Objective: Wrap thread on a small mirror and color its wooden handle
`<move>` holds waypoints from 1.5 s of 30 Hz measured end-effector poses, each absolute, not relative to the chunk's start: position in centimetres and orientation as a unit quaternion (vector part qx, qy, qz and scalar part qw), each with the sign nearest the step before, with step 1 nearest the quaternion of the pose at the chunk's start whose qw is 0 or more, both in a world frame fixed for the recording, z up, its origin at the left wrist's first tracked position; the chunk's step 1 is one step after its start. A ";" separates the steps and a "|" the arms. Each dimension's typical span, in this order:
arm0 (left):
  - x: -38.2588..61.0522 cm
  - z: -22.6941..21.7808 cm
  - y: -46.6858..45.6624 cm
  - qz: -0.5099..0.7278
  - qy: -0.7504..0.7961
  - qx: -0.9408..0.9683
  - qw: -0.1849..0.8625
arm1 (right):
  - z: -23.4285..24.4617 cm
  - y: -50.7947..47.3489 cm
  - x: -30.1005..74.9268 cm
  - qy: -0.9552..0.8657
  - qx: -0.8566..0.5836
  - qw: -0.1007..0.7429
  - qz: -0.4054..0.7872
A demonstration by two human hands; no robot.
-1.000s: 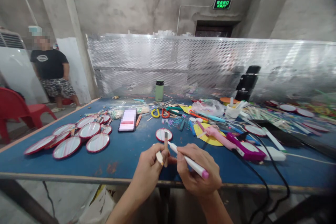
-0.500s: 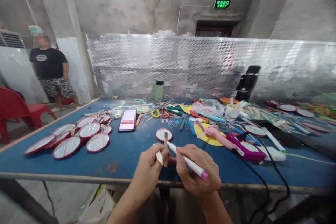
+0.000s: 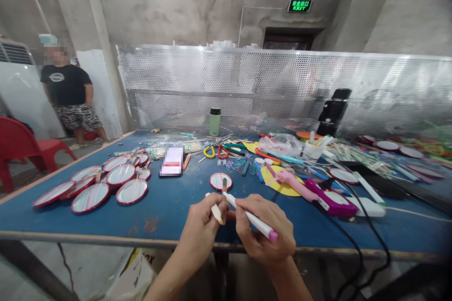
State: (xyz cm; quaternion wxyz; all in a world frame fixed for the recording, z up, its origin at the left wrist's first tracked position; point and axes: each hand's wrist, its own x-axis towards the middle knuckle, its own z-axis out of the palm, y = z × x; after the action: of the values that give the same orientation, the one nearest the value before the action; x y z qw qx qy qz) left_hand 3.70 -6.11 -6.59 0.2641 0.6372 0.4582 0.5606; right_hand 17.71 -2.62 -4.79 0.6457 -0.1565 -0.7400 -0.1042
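right grip around marker, tip at stick in left grip

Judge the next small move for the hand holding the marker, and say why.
Probably a short stroke of the marker down the wooden stick: the right hand has its tip against the stick, which the left hand holds upright; only the stick's top end looks dark, the rest bare.

The green lit sign on the grey concrete wall above the dark doorway reads "EXIT" beneath a row of characters too small to read; the white emblem on the bystander's black T-shirt cannot be read; nothing on the blue bench is legible.
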 end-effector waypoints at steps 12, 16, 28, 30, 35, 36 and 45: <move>3.8 -6.4 -6.1 0.555 0.463 0.635 0.271 | -4.7 -2.7 17.8 -0.741 -0.160 0.643 -0.108; 3.7 -6.5 -6.1 0.558 0.463 0.633 0.270 | -5.0 -2.5 17.8 -0.736 -0.166 0.646 -0.118; 3.7 -6.4 -6.0 0.554 0.461 0.638 0.270 | -4.8 -2.6 17.8 -0.736 -0.164 0.645 -0.123; 3.7 -6.4 -6.0 0.553 0.461 0.640 0.268 | -5.0 -2.5 17.8 -0.732 -0.169 0.647 -0.130; 3.6 -6.5 -6.0 0.552 0.462 0.642 0.265 | -5.2 -2.4 17.9 -0.720 -0.180 0.656 -0.139; 3.6 -6.5 -6.0 0.553 0.461 0.641 0.267 | -5.2 -2.4 17.9 -0.724 -0.178 0.653 -0.134; 3.6 -6.4 -6.0 0.554 0.463 0.640 0.265 | -5.4 -2.4 18.0 -0.720 -0.176 0.656 -0.142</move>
State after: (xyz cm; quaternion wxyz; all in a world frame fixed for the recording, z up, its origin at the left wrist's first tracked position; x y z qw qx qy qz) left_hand 3.63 -5.99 -6.40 0.2647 0.6396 0.4627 0.5539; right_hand 18.03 -2.41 -5.37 0.6565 -0.1762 -0.7197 -0.1417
